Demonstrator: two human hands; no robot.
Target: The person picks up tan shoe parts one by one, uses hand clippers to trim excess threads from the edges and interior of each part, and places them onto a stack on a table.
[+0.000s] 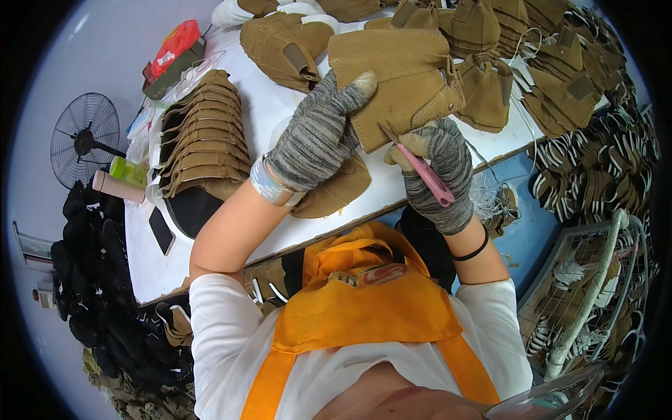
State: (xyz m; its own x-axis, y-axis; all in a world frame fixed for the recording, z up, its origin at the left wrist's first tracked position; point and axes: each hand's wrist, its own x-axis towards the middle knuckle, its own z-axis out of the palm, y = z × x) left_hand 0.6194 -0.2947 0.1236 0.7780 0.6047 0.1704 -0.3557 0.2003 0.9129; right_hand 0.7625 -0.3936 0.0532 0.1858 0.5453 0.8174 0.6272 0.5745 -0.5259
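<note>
Wearing a grey knit glove, my left hand grips the left edge of a brown suede shoe upper, thumb on top. The piece is raised over the white table and shows stitched seams and a small metal eyelet. My right hand, gloved alike, is closed around pink-handled thread snips. Their metal points lie against the upper's lower edge, and the fingertips are close by that same edge. Under my left wrist, another brown suede piece lies on the table.
On the left of the white table are a row of stacked brown uppers, a phone and a box with a red bag. More uppers crowd the far right. A wire cart stands right, a fan left.
</note>
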